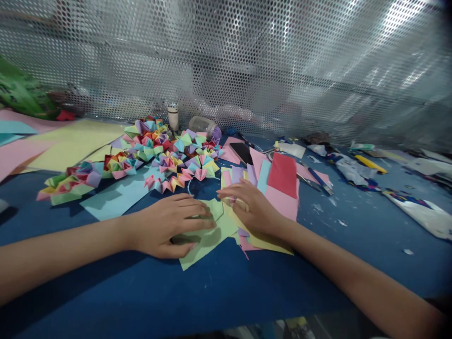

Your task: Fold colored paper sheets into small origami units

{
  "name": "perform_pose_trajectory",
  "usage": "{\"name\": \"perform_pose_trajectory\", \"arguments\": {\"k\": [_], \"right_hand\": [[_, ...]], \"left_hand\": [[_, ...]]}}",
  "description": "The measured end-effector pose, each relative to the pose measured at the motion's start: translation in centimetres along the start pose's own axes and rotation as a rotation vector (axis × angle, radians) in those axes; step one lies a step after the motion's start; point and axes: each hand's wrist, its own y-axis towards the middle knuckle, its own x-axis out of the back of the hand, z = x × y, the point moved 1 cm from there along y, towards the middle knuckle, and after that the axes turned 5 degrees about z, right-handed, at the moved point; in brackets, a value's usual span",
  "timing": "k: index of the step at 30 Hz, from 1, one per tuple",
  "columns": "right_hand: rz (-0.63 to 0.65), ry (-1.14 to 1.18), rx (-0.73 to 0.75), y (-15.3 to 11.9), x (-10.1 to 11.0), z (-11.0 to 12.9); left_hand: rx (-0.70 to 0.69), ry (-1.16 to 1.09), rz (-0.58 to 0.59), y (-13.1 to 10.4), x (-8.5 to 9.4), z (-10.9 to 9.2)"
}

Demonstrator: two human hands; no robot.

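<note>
My left hand (173,226) lies over a light green sheet of paper (203,247) on the blue table, its fingers stretched out to the right. My right hand (252,207) is over the right edge of that sheet, above a stack of coloured papers. Its fingers are bent, with something small and pale beneath them that I cannot make out. In the stack, a red piece (282,174) lies on top of pink paper (282,202), and a yellow sheet (271,243) sticks out below my right wrist.
Folded multicoloured paper shapes (165,160) are heaped beyond my left hand, partly on a light blue sheet (116,193). A dark phone (241,153), a clear jar (203,125) and a cutter (319,179) lie farther back. A perforated metal panel (226,61) borders the table (141,296).
</note>
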Motion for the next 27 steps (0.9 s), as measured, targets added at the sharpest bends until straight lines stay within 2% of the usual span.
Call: {"name": "perform_pose_trajectory", "arguments": {"k": [3, 7, 11, 22, 27], "right_hand": [[0.016, -0.032, 0.010, -0.1, 0.0, 0.4], [-0.024, 0.090, 0.003, -0.2, 0.3, 1.0], [0.016, 0.126, 0.125, 0.0, 0.3, 1.1], [0.079, -0.135, 0.339, -0.5, 0.1, 0.8], [0.196, 0.071, 0.346, -0.6, 0.2, 1.4]], "left_hand": [[0.004, 0.008, -0.002, 0.0, 0.1, 0.0], [0.003, 0.012, -0.040, -0.2, 0.1, -0.1], [-0.012, 0.018, -0.099, -0.3, 0.1, -0.2], [-0.060, -0.021, -0.159, -0.3, 0.0, -0.2], [-0.093, -0.007, -0.136, -0.3, 0.0, -0.2]]}}
